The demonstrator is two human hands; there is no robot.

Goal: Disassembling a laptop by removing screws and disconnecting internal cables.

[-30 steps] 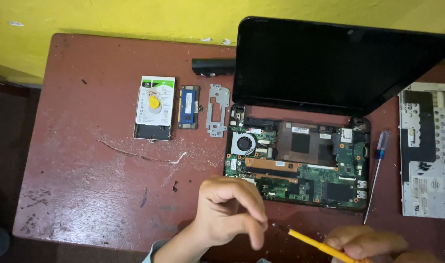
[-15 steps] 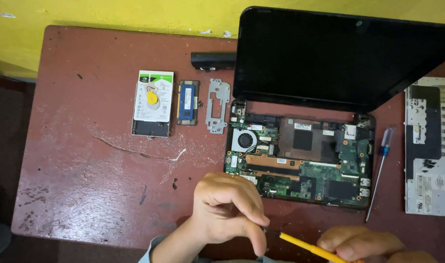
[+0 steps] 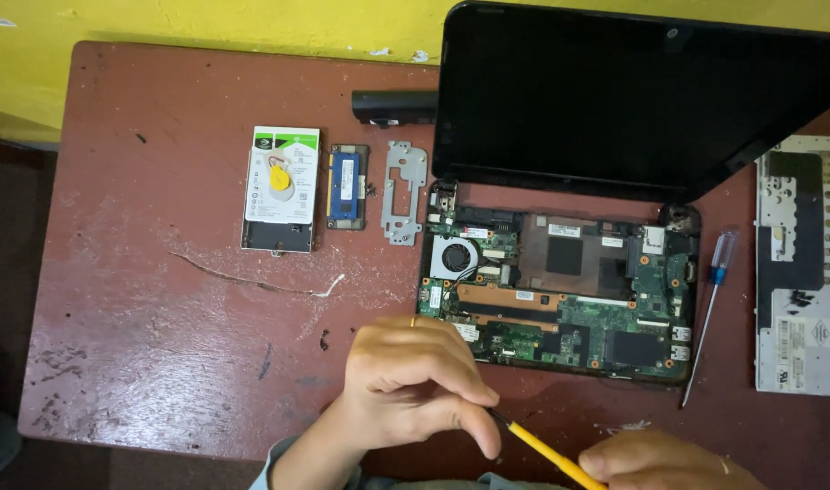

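A small opened laptop (image 3: 560,290) lies on the reddish table (image 3: 161,327), its green circuit board and fan bare and its dark screen (image 3: 633,100) tilted up behind. My left hand (image 3: 415,381) hovers at the board's near left corner, fingers curled, thumb and forefinger pinching the thin metal tip of a yellow-handled screwdriver (image 3: 546,451). My right hand (image 3: 660,463) grips the yellow handle at the bottom edge of the view, partly cut off.
Left of the laptop lie a hard drive (image 3: 280,186), a blue memory module (image 3: 346,186) and a metal bracket (image 3: 404,191). A black battery (image 3: 392,106) sits at the back. A blue-handled screwdriver (image 3: 708,308) and an upturned keyboard panel (image 3: 803,263) lie on the right.
The view has shifted slightly, so the table items sit a little lower and to the right. Both hands have edged left and stay on the yellow screwdriver.
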